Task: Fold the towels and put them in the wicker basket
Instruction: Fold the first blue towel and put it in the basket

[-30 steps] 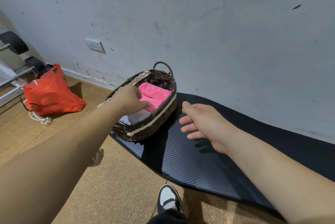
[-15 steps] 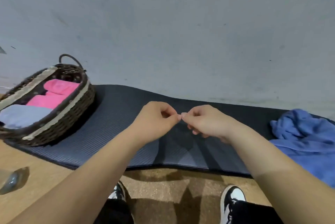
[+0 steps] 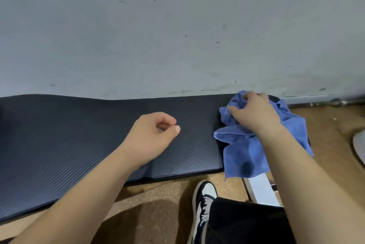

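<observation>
Head view, forward and downward.

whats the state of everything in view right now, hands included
blue cloth towel, crumpled and unfolded on the mat's right end, gripped from above
right hand, fingers curled into the towel
left hand, fingers curled, holding nothing, over the mat
black ribbed foam mat, unrolled, lying flat
black and white sneaker, worn, planted beside the mat's near edge

Left hand [image 3: 153, 135] curled, right hand [image 3: 255, 115] clenched.
</observation>
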